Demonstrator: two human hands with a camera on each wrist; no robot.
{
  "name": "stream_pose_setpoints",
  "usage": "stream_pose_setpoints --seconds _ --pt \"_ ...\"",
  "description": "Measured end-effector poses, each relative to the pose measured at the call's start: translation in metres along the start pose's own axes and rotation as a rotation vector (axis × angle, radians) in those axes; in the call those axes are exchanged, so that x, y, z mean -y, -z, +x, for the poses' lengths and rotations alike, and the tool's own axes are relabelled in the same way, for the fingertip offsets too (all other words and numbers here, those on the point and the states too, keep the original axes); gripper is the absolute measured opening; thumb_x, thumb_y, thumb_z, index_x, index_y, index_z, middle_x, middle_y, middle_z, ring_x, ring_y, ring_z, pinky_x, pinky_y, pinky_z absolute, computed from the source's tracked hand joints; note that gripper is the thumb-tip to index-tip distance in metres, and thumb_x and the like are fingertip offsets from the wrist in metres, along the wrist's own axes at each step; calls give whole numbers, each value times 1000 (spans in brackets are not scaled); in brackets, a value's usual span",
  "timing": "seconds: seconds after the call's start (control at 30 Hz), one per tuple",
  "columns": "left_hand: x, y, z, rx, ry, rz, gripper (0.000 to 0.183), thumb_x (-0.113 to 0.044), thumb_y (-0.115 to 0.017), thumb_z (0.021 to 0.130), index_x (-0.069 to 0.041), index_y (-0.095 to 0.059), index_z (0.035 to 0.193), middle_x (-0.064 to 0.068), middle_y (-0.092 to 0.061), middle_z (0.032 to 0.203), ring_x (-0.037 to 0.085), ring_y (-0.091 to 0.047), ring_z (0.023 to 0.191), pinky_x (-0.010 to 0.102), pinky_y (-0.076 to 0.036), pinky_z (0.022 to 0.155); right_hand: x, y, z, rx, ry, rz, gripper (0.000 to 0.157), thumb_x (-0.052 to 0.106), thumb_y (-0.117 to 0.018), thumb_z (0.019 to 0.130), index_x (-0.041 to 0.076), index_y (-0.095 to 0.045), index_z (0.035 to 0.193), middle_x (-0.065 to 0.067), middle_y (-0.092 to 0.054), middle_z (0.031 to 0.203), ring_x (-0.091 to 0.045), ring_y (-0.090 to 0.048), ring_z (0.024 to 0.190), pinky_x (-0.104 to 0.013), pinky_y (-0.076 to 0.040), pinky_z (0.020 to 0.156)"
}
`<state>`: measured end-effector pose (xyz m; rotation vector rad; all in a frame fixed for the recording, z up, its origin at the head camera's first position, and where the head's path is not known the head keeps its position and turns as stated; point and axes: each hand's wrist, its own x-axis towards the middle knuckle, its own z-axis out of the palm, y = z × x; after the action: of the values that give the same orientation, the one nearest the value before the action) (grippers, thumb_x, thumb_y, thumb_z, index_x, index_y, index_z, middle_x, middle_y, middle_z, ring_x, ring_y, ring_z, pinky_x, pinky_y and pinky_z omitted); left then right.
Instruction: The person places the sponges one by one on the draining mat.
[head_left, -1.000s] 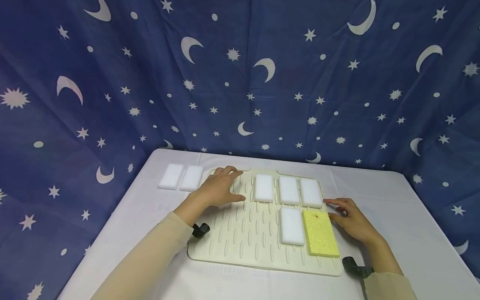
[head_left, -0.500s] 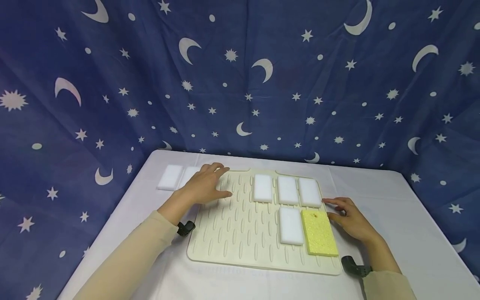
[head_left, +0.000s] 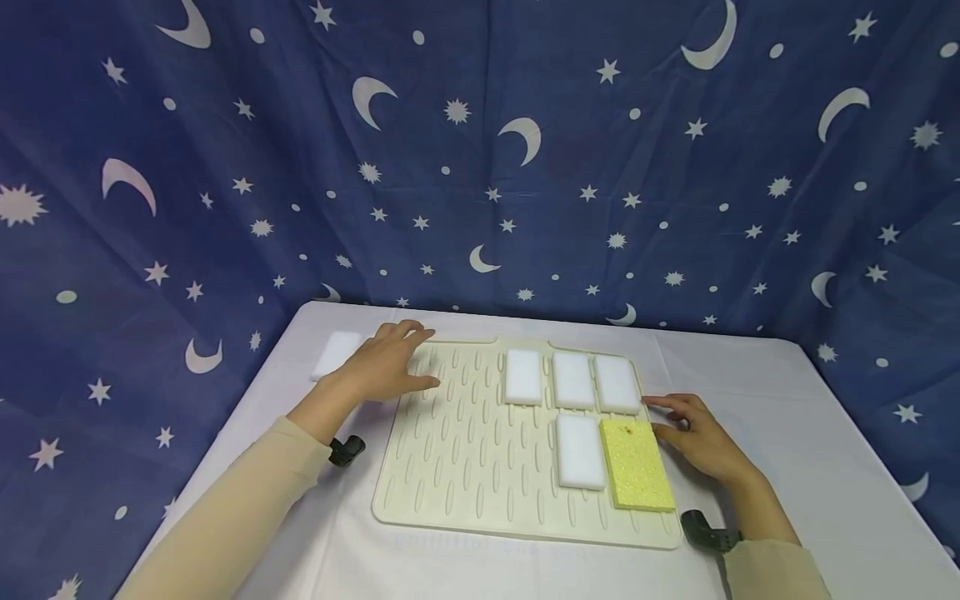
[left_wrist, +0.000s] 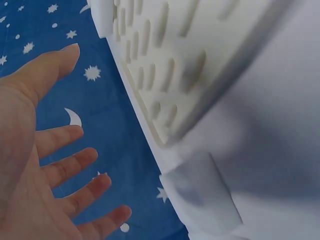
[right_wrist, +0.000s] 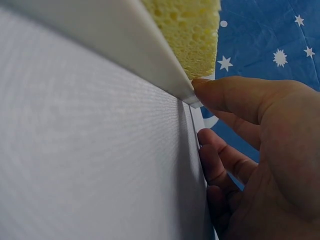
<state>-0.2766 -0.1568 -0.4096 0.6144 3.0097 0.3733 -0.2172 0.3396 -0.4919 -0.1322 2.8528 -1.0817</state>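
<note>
Shifts spread left hand [head_left: 381, 363] mostly left of the mat [head_left: 467, 479], bringing a white block [head_left: 334, 353] there within reach; rests right hand [head_left: 697, 437], thumb and index apart, on the mat's right edge.

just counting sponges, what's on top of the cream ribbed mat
On the cream ribbed mat lie four white sponges and one yellow sponge. The patches directly beneath them are covered, so can't be seen.

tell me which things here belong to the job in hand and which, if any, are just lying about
Likely the job:
ridged mat
four white blocks on it
yellow block on it
at least one white block left of it

Likely just surroundings:
patterned curtain
white table cover
</note>
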Motion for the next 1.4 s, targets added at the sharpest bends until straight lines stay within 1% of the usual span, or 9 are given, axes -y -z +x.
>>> stream_pose_setpoints --seconds 0.17,0.33,0.5,0.67,0.77,0.87,1.0,1.2,1.4 --pt "11 4 -1 15 13 1 85 -58 -69 80 -19 -39 149 5 -35 151 33 -32 136 56 -35 107 0 0 0 4 1 -2 52 39 -68 89 24 -55 137 -14 -39 138 -32 -41 117 -55 -40 90" --pt "24 7 0 22 21 -13 86 -57 -71 79 -18 -40 148 5 -37 150 34 -33 135 56 -35 107 0 0 0 5 -3 3 52 38 -68 89 25 -55 137 -14 -39 138 -32 -41 116 -54 -39 90" --pt "40 4 2 45 24 -10 88 -57 -73 77 -18 -40 148 6 -36 150 35 -32 135 59 -35 105 -1 -1 1 8 -8 2 52 38 -67 89 24 -55 138 -14 -38 138 -31 -40 116 -53 -39 89" --pt "54 2 3 63 53 -15 88 -56 -75 75 -20 -41 147 5 -36 149 35 -33 135 61 -36 102 -2 -1 2 12 -6 -6 52 39 -66 90 24 -54 138 -14 -38 139 -31 -40 116 -53 -39 90" --pt "61 1 4 74 60 -19 89 -53 -77 74 -18 -41 147 6 -36 149 36 -33 134 62 -35 102 -2 -1 1 11 -6 -4 53 39 -67 90 24 -54 138 -14 -38 139 -31 -40 116 -54 -39 90" --pt "65 1 5 93 73 -26 91 -51 -79 72 -18 -40 148 7 -35 150 37 -32 135 60 -34 105 -1 -1 1 5 -6 -6 52 39 -67 90 24 -55 138 -14 -39 138 -31 -41 115 -53 -39 90" --pt "69 1 6 118 81 -37 94 -48 -81 71 -16 -38 149 10 -31 153 39 -29 138 60 -31 108 -1 -1 1 -1 0 -12 51 38 -68 89 24 -55 137 -14 -39 138 -31 -41 115 -53 -40 89" --pt "70 1 8 138 78 -38 96 -44 -83 70 -14 -38 149 15 -27 156 43 -25 141 62 -27 110 -1 0 1 1 2 -7 52 40 -67 89 25 -55 137 -15 -38 139 -33 -41 117 -56 -40 91" --pt "71 -4 10 156 77 -44 96 -42 -84 70 -13 -38 149 17 -27 156 44 -25 141 62 -26 111 -2 1 0 1 5 -4 51 41 -67 89 26 -55 137 -14 -38 139 -33 -42 118 -56 -39 91"
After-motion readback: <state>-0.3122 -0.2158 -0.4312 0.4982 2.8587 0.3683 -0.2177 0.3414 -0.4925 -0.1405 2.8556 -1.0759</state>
